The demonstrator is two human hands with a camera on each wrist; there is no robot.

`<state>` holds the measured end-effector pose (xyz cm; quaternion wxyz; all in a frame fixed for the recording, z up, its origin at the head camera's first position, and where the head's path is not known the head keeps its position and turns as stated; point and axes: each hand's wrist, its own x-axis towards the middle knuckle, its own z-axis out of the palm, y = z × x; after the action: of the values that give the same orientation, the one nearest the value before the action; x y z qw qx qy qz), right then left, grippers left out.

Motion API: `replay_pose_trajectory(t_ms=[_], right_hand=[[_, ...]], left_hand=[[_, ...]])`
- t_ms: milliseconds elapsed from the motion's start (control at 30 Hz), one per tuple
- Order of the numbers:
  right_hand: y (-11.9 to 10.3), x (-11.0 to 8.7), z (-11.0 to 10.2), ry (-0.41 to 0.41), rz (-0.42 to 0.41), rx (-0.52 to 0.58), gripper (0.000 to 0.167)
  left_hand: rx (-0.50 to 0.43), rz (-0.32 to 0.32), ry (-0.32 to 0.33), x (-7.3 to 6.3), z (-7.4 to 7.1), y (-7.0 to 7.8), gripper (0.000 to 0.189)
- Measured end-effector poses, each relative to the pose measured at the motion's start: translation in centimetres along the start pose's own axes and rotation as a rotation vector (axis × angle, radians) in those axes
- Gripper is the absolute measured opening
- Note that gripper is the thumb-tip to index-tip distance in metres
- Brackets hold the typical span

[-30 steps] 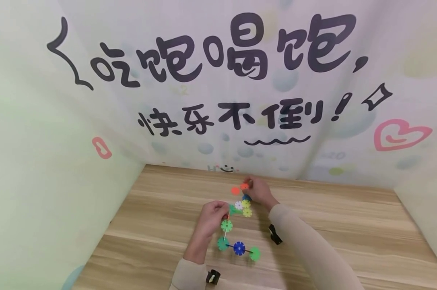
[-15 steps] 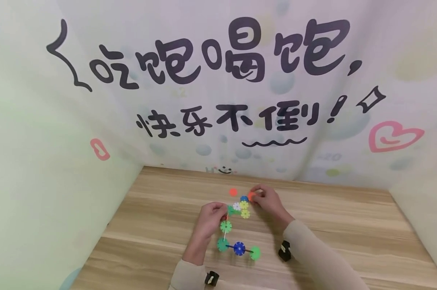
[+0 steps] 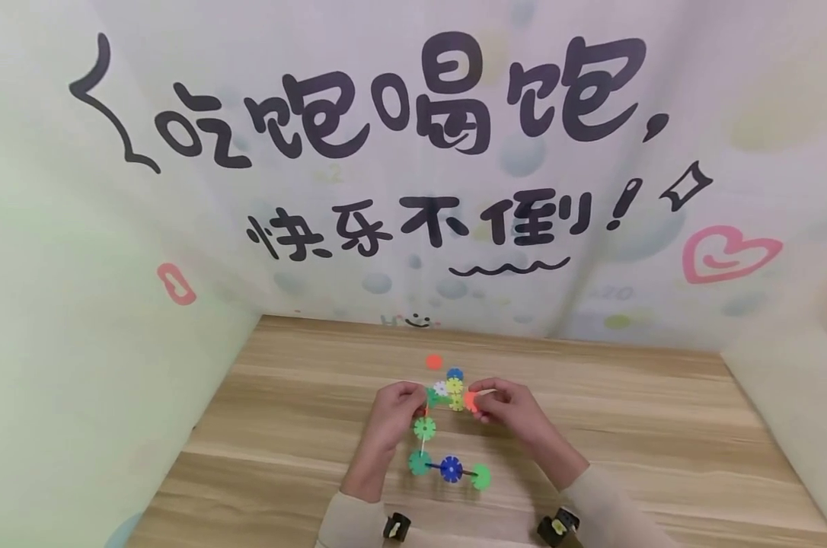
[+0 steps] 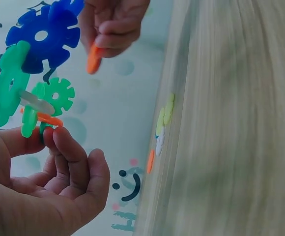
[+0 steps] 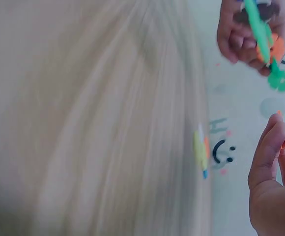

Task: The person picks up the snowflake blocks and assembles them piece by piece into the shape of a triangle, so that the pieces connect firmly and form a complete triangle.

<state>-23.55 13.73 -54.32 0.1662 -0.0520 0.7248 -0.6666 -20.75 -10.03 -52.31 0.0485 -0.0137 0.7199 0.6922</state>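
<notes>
My left hand (image 3: pixel 389 415) pinches the upper end of a chain of slotted snowflake discs between thumb and fingertips. Green discs (image 3: pixel 423 428), a dark blue disc (image 3: pixel 451 469) and an orange disc (image 4: pixel 49 118) are slotted edge to edge in it, some turned side-on. The chain hangs above the table and bends to the right at its lower end. To the right, my right hand (image 3: pixel 512 407) pinches a single orange snowflake disc (image 3: pixel 471 402), apart from the chain in the left wrist view. My right fingers hide part of that disc.
Loose discs lie on the wooden table (image 3: pixel 304 426) near the back wall: an orange one (image 3: pixel 434 362), a blue one (image 3: pixel 455 374), a white one (image 3: pixel 441 389) and yellow ones (image 3: pixel 454 386). A printed cloth wall (image 3: pixel 359 297) stands behind.
My right hand has picked up the orange disc from the back of the table and brought it nearer, toward the chain. My left hand has kept its hold on the chain, nearly still.
</notes>
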Motion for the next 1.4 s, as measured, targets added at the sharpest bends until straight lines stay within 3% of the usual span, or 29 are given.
replay_pose_trajectory(t_ms=[367, 700, 900, 1000, 1400], right_hand=[[-1.1, -2.1, 0.9, 0.015, -0.050, 0.046, 0.027], [-1.6, -2.2, 1.0, -0.011, -0.081, 0.023, 0.030], [-1.6, -2.1, 1.1, -0.017, -0.110, -0.039, 0.026], [-1.6, -2.0, 1.3, -0.011, -0.121, -0.064, 0.022], [-2.5, -1.8, 2.1, 0.008, -0.119, -0.133, 0.021]], left_hand=[[0.005, 0.010, -0.047, -1.3, 0.6, 2.2, 0.022], [-0.006, 0.036, -0.045, -0.5, 0.8, 0.1, 0.024], [-0.008, 0.042, -0.063, -0.6, 0.9, 0.2, 0.024], [0.006, 0.044, -0.073, -0.9, 0.9, 0.9, 0.023], [0.045, 0.027, -0.069, -0.6, 0.6, 0.5, 0.020]])
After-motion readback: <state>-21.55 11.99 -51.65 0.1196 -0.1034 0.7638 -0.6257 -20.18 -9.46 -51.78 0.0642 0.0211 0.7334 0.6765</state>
